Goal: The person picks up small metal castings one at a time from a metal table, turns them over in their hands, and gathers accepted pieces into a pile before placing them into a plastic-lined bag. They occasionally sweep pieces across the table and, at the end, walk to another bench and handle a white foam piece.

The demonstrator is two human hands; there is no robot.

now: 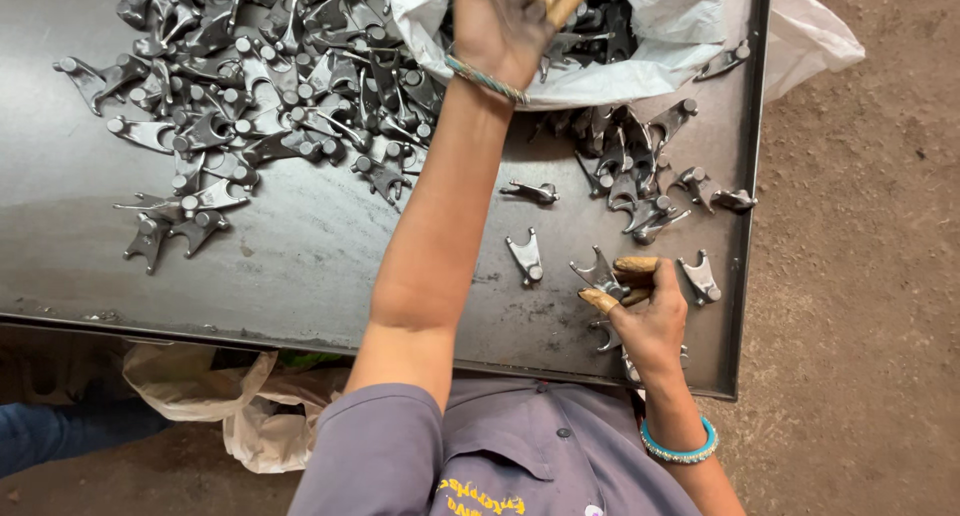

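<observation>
The person's left hand (505, 26) is reaching up into the mouth of a white plastic sack (650, 36) at the far edge of the dark metal table (300, 266), its fingers curling in over the dark forged parts inside; the fingertips are lying among those parts and partly cut off by the top of the view, so it seems to be closing on something, but I cannot tell whether it is actually gripping a piece. The right hand (650, 311) is resting near the table's near edge, and it is pinching a small grey forked metal part (598, 273) between thumb and forefinger, the part's fork sticking out up and to the left of the fingertips while its stem is sitting inside the narrow grip. Just left of it a similar loose part (526, 256) is lying flat on the table, and another (700, 278) is lying just right of the hand. A small cluster of the same parts (630, 171) is sitting below the sack, and a large heap (270, 86) is spreading across the table's far left.
</observation>
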